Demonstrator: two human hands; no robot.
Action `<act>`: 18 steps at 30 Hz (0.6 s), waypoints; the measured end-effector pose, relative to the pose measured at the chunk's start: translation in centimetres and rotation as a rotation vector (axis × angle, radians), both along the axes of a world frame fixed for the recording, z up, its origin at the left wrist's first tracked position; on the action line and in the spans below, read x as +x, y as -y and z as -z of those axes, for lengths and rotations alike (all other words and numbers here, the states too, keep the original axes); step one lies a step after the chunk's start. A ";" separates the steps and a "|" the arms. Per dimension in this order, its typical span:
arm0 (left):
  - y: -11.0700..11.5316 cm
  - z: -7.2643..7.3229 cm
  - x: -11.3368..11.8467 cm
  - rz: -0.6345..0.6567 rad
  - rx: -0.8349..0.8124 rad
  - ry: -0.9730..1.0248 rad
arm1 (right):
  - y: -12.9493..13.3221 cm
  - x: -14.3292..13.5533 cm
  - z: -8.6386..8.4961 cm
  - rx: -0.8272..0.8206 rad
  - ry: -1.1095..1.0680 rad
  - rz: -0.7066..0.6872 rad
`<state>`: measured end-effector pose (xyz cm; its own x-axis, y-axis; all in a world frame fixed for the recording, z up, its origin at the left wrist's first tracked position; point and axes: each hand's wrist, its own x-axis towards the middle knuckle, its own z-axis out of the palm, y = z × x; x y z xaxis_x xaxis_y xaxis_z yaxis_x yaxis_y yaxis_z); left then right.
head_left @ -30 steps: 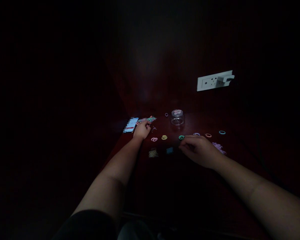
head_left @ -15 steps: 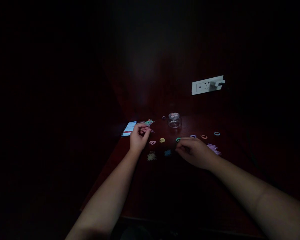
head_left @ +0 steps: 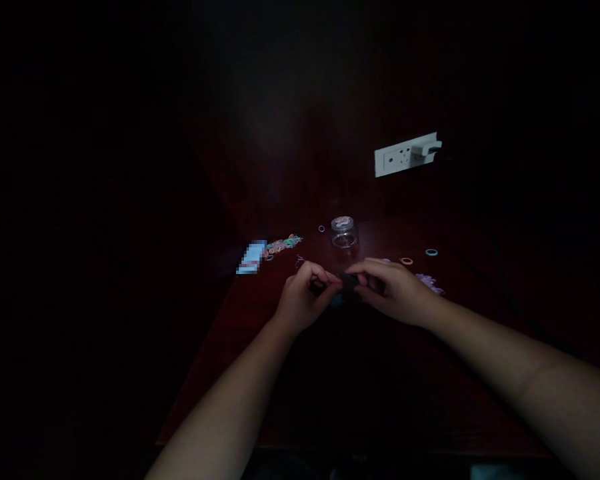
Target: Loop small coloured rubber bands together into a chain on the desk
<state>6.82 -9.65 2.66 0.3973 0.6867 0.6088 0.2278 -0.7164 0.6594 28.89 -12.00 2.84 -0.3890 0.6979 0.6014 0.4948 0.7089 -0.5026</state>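
Observation:
My left hand (head_left: 310,295) is closed in a pinch over the table, thumb and index tip together. Whatever it holds is too small and dark to make out. Just to its right is my right hand (head_left: 393,292), its thumb and index fingertip apart, nothing visible between them. A blue pile of small bands (head_left: 337,301) shows partly below the fingertips. By the right wrist lies a pile of lilac bands (head_left: 429,284). Beyond that hand are an orange hair tie (head_left: 406,261) and a blue hair tie (head_left: 431,253). Other bands nearer are hidden by my hands.
A clear lidded jar (head_left: 344,233) stands behind the hands. At the back left are a mixed heap of coloured bands (head_left: 284,245) and a lit phone (head_left: 252,257). One small ring (head_left: 321,229) lies left of the jar. A socket plate (head_left: 405,155) with a plug is on the wall.
My left hand has moved right and nearer from the mixed heap to beside my right hand. The right thumb and index finger have parted. The view has shifted slightly.

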 end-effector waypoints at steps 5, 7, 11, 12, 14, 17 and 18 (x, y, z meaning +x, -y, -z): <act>0.4 -0.3 -0.3 0.012 -0.014 -0.237 | 0.1 0.0 0.1 -0.010 -0.037 -0.042; 0.5 -0.4 -0.2 0.028 -0.016 -0.307 | 0.2 0.0 0.0 -0.024 -0.038 -0.051; 0.6 -0.7 0.2 0.036 -0.032 -0.384 | 0.2 0.2 -0.2 -0.029 -0.024 -0.092; 0.6 -0.8 0.2 0.035 -0.035 -0.396 | 0.2 0.2 -0.3 -0.027 -0.020 -0.104; 0.7 -1.0 0.4 0.030 -0.039 -0.414 | 0.1 0.3 -0.3 -0.020 -0.006 -0.121; 0.7 -1.1 0.5 0.020 -0.053 -0.437 | 0.1 0.3 -0.3 -0.014 0.014 -0.126; 0.7 -1.1 0.5 0.017 -0.057 -0.442 | 0.2 0.3 -0.3 -0.014 0.017 -0.122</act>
